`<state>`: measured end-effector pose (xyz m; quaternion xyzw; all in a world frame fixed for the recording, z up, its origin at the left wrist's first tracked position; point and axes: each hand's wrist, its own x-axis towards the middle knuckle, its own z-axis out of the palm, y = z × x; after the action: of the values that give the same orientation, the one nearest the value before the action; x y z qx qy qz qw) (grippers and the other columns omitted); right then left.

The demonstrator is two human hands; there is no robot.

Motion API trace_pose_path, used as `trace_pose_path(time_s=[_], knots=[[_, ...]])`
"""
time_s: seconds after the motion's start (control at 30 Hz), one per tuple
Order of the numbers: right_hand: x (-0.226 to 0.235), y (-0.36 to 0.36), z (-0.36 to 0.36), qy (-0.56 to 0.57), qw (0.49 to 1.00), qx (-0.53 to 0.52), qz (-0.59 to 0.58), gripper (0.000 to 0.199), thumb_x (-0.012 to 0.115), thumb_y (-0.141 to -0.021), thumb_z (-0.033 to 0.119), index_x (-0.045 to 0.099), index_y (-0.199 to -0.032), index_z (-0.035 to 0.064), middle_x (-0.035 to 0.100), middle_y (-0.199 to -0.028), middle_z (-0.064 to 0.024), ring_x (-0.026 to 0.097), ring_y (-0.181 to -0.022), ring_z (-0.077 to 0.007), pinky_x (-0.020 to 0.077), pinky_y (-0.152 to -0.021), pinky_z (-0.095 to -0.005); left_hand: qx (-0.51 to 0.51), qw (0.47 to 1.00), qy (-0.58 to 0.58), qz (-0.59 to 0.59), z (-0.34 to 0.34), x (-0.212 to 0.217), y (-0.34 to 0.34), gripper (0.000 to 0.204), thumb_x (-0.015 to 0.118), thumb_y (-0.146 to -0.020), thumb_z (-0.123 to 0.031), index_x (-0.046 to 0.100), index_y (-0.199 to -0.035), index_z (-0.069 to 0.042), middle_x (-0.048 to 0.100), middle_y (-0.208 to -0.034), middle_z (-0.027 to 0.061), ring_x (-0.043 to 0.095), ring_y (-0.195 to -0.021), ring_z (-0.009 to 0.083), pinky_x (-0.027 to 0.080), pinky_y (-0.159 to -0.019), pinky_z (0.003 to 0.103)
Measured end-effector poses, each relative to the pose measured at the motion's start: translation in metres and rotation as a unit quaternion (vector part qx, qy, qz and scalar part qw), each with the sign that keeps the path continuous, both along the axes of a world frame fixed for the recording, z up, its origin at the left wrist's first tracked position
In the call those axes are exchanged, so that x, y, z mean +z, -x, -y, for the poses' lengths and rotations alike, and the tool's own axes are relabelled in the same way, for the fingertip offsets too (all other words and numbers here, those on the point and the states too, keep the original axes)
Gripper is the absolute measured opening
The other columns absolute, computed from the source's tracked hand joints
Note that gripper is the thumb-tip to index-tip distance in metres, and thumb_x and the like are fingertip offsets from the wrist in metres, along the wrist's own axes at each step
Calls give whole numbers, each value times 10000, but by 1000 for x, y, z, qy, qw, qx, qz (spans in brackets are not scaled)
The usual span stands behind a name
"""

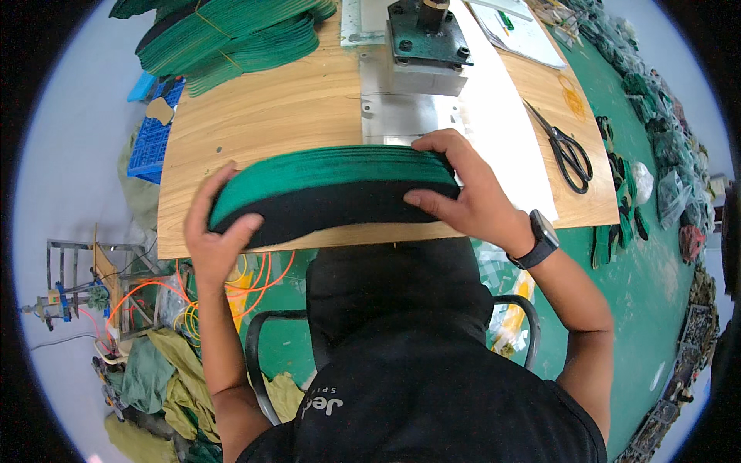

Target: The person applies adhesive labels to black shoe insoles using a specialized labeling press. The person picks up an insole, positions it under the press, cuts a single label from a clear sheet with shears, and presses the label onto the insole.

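Note:
Between my two hands is a thick stack of curved insole-shaped pieces (332, 189), green along the layered edges and black on the face toward me. My left hand (218, 224) grips its left end, thumb on the black face and fingers behind. At the other end my right hand (467, 189) pinches the stack, thumb in front and fingers over the top edge. The stack stands on edge at the near side of the wooden table (262, 123); whether it touches the tabletop I cannot tell. Just beyond it is a metal press fixture (428, 54) with a steel plate (409, 112).
More green layered stacks (239, 38), tied with bands, lie at the far left. A blue crate (150, 147) stands beside the table's left edge. Black scissors (567, 150), yellow rubber bands (572, 96) and a paper pad (521, 35) lie at the right. Orange hoses (266, 282) run below.

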<state>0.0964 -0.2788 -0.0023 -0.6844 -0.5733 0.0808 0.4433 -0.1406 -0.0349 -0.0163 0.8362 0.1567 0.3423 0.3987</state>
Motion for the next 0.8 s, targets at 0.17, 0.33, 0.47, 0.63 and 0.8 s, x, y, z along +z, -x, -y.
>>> trace_pose_path(time_s=[0.17,0.33,0.47,0.63,0.8], knots=[[11,1,7,131,973,-79,-170,374,732,-783,221,604,-1076,28,617,-910,-92,556,-892,-212,433,-833,-290,-21,987,138,-81,3,9,-21,404,656,-834,-159,580,-1188,20,596,-1181,148,522,-1140,217,366,-1002,332],[-17,-5,11,-6,985,-156,-71,389,589,-897,284,545,-1157,-1,563,-1089,-196,502,-1062,-311,382,-946,-367,-17,954,293,57,-9,-17,-27,660,237,-974,-492,453,-1311,33,452,-1366,182,408,-1284,276,241,-1104,386],[-27,8,12,-10,989,-104,-104,461,446,-967,328,448,-1261,-27,495,-1189,-221,437,-1143,-346,327,-1006,-375,-70,960,268,37,0,-22,-36,749,180,-956,-563,423,-1328,41,429,-1380,198,367,-1313,310,235,-1108,417],[-16,0,30,22,995,-99,-22,830,797,-695,288,345,-1315,-29,444,-1236,-224,433,-1139,-370,360,-986,-412,-94,989,118,-2,-10,-23,-25,754,480,-850,-513,387,-1357,38,474,-1335,196,459,-1241,300,314,-1069,399],[-16,2,44,98,988,-114,37,826,826,-591,145,389,-1275,-12,490,-1118,-191,462,-1049,-358,393,-925,-409,-101,988,94,-76,1,-10,-10,1181,847,-510,-258,184,-1465,-47,458,-1341,210,462,-1235,306,333,-1058,394]])
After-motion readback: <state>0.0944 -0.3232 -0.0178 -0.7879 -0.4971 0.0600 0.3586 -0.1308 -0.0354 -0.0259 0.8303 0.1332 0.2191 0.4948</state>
